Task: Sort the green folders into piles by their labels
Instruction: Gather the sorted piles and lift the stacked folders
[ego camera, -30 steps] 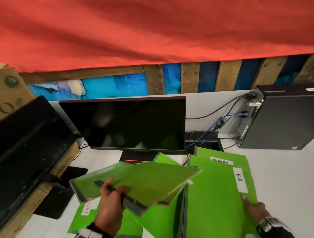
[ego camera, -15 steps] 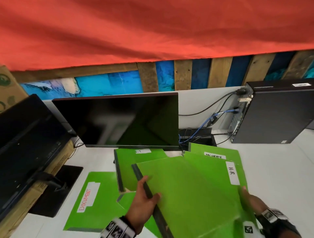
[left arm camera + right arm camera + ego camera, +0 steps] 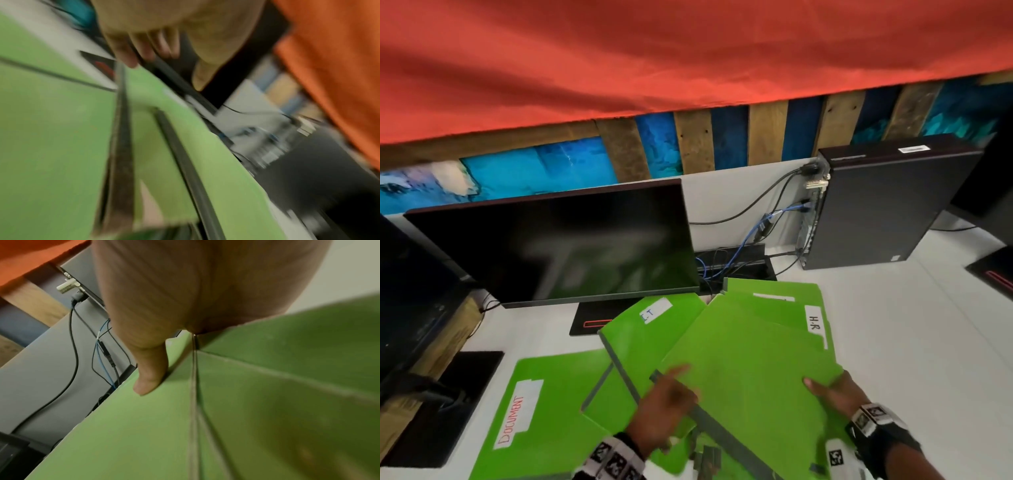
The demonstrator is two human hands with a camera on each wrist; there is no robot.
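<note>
On the white table [image 3: 914,342], in front of the dark monitor [image 3: 551,240], several green folders lie fanned over each other. The folder with the label "DOCUMENT" [image 3: 541,421] lies flat at the left, apart from the hands. A folder marked "I.T" [image 3: 650,329] lies behind the top folder [image 3: 750,377], and at the right a folder marked "H.R" [image 3: 791,318] shows under it. The left hand [image 3: 664,407] hovers at the dark spine of the top folder; it is blurred, and its fingers [image 3: 131,48] look loosely extended, holding nothing clearly. The right hand [image 3: 835,394] pinches the right edge of the top folder, thumb [image 3: 150,369] pressed on the upper face, the other fingers hidden below. A black computer case [image 3: 887,205] stands at the right, with cables [image 3: 756,226].
</note>
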